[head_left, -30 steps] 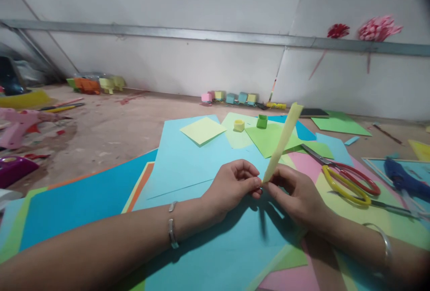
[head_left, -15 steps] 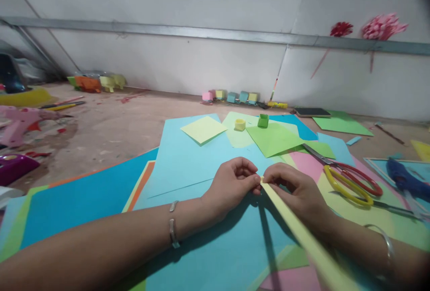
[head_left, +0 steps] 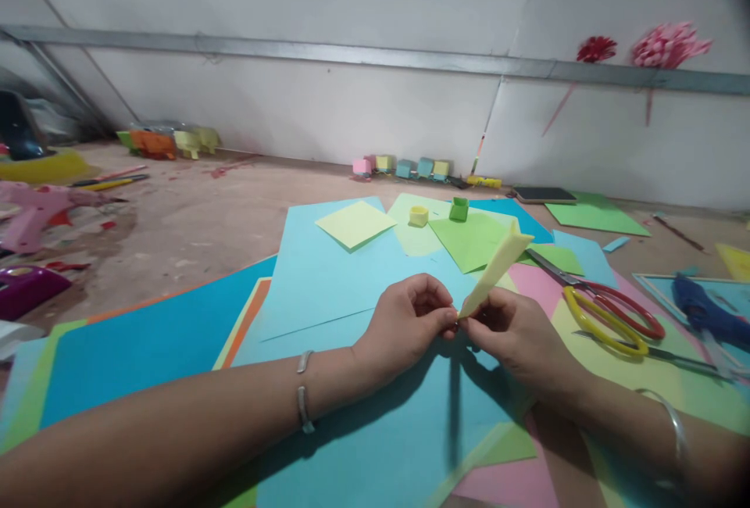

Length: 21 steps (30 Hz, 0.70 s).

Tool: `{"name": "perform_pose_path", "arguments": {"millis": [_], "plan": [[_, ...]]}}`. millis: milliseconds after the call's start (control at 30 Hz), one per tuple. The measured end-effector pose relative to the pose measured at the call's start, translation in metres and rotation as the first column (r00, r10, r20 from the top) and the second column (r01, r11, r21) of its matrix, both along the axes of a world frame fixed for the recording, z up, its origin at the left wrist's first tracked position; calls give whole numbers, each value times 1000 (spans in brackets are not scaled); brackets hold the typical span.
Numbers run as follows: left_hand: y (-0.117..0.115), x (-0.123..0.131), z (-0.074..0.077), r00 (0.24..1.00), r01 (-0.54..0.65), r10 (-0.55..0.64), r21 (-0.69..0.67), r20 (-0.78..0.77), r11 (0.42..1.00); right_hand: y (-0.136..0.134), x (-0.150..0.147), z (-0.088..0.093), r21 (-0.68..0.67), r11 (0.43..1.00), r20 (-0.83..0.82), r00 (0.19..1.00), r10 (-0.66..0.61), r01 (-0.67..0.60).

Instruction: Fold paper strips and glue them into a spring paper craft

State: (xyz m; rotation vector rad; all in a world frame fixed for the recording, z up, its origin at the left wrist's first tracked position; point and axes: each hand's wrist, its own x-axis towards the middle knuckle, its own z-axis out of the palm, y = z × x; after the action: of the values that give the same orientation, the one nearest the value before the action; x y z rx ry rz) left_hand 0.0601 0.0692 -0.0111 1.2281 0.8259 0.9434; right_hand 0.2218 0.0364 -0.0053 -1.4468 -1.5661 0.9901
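Above the large light-blue paper sheet (head_left: 363, 430), near the middle of my head view, I have both bare hands together, fingertips nearly meeting. Between them: one narrow, pale-yellow paper strip (head_left: 493, 270), its lower end in the fingertips, the rest free in the air.

Left hand (head_left: 404, 320): thumb and index finger brought together at the strip's lower end, the other fingers loosely curled. Right hand (head_left: 519, 332): thumb and index finger pinching at the same end from the other side. What the fingertips cover I cannot tell; a small dark spot shows there, too little to name.

Key relation, as I judge it: the long axis. From the pinch it runs upward and away from me, leaning to the right, so the free length lies nearer the right hand, just beyond its index finger, and clear of the left. Far end looks creased, somewhat blurred. Any turning of the strip, I reckon, hinges on that low pinch.

Behind the strip, a lime-green paper sheet (head_left: 469, 241). Right of the right hand, the red-handled metal scissors (head_left: 650, 328) and yellow-handled metal scissors (head_left: 633, 348) overlap, apart from the strip.
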Motion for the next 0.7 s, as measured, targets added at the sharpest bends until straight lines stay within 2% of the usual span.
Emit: {"name": "perform_pose_path", "arguments": {"millis": [233,467,700], "plan": [[-1,-2,1,998,22,-17,81,-64,996,0,2,0,70,997,-45,998,-37,40],[1,-3,1,997,63,-60,-79,41,995,0,6,4,109,994,52,999,12,-18],[0,-4,4,998,38,-39,-29,-59,999,-2,3,6,65,998,-13,1000,19,-18]]}}
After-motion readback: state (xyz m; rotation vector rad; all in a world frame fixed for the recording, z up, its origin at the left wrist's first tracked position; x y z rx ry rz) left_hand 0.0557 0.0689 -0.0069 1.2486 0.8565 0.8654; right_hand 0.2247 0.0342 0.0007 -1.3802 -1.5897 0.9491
